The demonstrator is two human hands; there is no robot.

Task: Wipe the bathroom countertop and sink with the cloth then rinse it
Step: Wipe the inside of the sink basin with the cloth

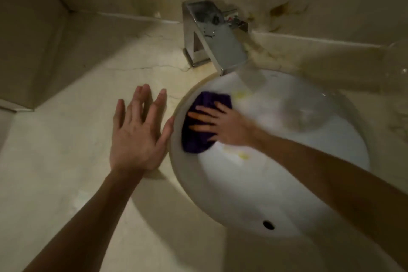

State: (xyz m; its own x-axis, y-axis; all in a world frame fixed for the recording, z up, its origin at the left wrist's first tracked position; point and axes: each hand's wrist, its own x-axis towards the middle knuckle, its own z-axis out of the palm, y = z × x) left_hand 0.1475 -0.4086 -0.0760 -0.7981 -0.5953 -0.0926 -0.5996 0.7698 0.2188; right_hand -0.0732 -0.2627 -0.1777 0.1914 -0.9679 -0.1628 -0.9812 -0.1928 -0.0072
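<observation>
Right hand (pixel 223 126) flat on purple cloth (pixel 196 139), round white sink (pixel 254 194)

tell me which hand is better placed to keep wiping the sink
Right. The right hand presses the purple cloth inside the sink; the left hand lies flat on the countertop.

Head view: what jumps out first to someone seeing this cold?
The dark purple cloth stands out most, pressed flat by the right hand against the left inner wall of the white sink. Next, the left hand, fingers spread, palm down on the beige countertop beside the basin's rim. Behind, a square chrome faucet angles over the bowl; motion blur hides whether water runs.
</observation>
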